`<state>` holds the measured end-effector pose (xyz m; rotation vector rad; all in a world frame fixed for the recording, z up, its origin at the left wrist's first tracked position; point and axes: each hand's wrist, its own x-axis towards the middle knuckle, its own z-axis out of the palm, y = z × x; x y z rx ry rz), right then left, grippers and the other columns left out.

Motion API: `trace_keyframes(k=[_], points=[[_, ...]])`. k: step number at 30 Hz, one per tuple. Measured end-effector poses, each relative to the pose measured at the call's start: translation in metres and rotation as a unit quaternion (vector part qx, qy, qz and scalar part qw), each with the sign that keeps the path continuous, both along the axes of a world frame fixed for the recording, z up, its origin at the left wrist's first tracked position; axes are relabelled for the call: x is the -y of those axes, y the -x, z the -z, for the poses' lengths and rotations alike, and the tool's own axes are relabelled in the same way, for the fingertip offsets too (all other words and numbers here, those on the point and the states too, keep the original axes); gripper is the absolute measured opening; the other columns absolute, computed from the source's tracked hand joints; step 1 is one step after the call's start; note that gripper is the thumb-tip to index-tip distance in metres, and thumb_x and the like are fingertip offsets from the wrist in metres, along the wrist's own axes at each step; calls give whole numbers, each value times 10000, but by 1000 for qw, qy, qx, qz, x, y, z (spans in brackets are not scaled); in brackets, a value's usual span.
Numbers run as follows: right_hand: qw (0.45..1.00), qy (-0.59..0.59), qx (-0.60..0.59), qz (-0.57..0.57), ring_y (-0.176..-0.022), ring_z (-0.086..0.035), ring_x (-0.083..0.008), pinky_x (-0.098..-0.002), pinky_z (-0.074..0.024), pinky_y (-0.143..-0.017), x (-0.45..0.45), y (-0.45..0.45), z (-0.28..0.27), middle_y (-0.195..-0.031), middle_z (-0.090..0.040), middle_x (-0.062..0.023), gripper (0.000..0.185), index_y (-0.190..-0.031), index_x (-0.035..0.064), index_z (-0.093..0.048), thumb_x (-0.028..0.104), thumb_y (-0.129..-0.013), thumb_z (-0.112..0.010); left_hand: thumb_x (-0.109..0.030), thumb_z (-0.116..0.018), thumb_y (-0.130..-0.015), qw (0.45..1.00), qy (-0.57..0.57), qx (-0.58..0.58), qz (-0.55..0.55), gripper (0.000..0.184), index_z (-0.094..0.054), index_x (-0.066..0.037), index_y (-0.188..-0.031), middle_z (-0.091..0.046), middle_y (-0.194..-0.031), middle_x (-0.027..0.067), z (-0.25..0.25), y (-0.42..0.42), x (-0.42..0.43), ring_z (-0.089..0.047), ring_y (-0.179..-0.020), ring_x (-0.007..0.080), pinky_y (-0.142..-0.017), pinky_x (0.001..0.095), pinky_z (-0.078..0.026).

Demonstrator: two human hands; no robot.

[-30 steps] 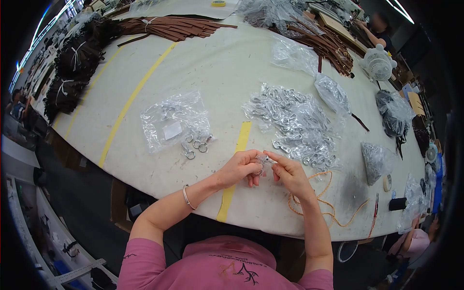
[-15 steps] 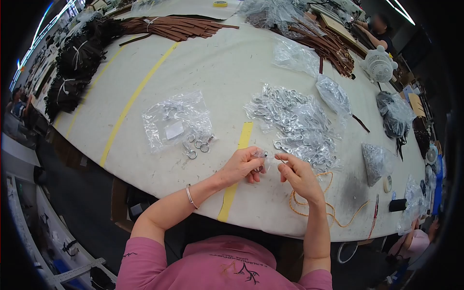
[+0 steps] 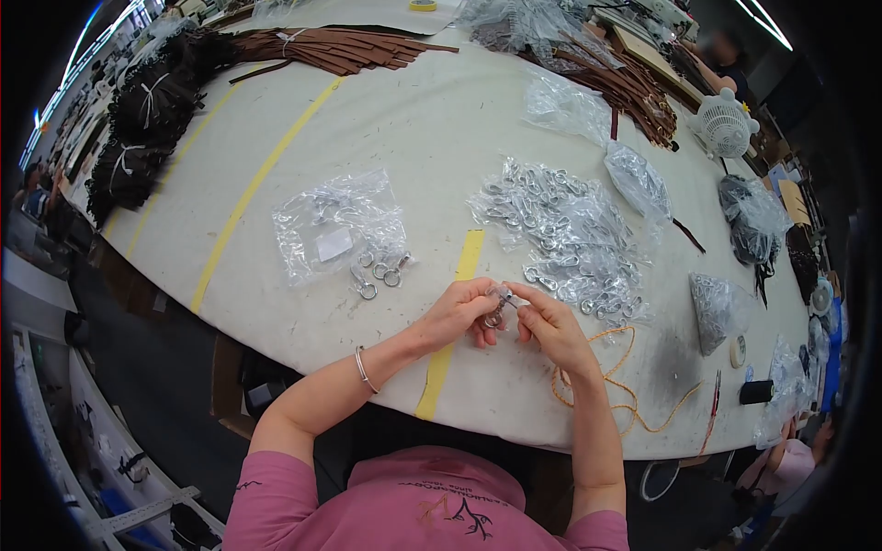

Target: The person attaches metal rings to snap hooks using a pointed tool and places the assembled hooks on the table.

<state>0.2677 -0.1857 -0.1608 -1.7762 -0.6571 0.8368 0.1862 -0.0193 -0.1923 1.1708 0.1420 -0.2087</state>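
My left hand [image 3: 467, 309] is closed on a metal snap hook [image 3: 495, 318] with a ring, partly wrapped in clear plastic. My right hand [image 3: 548, 329] meets it from the right, its thumb and forefinger pinched at the upper end of the wrapping; exactly what they grip is too small to make out. Just beyond my hands lies a heap of plastic-wrapped snap hooks [image 3: 560, 241]. To the left, a clear plastic bag [image 3: 303, 230] with a white label lies beside several unwrapped hooks with rings [image 3: 378, 272].
Yellow-orange cord [image 3: 634, 404] curls by my right forearm. Red-handled tweezers or a similar thin tool [image 3: 714, 404], a black spool [image 3: 757, 391] and a filled bag [image 3: 715, 312] sit to the right. Brown straps [image 3: 340, 53] lie at the back; a white fan [image 3: 723, 124] stands far right.
My right hand has moved left and closed the gap to my left hand, its fingertips now at the wrapped snap hook. My left hand stays nearly in place.
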Motion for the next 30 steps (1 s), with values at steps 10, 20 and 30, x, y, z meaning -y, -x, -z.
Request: trace_keyframes(k=[10, 20, 30], points=[[848, 176, 500, -29, -617, -597, -238, -340, -444, -527, -7, 19, -6, -719, -618, -88, 305, -1108, 169, -572, 122, -808, -541, -249, -534, -842, 998, -58, -28, 5, 234, -545, -16, -830, -597, -674, 92, -5, -2, -4, -596, -558, 161, -481, 250, -476], [815, 287, 503, 23, -576, -600, -277, -381, -447, -516, 4, -20, -9, -612, -596, -121, 144, -840, 43, -544, 150, -750, -579, -216, -633, -735, 649, -756, -3, -86, 273, -502, -3, -625, -571, -582, 138, -20, 11, -49, -581, -551, 295, -498, 368, -438], [938, 173, 300, 27, -478, -531, -204, -304, -407, -470, -8, -14, -2, -537, -553, -97, 115, -703, 10, -572, 123, -686, -561, -181, -598, -801, 889, -438, 75, -109, 288, -544, 33, -986, -603, -655, 115, -28, 6, -24, -581, -542, 163, -484, 266, -459]])
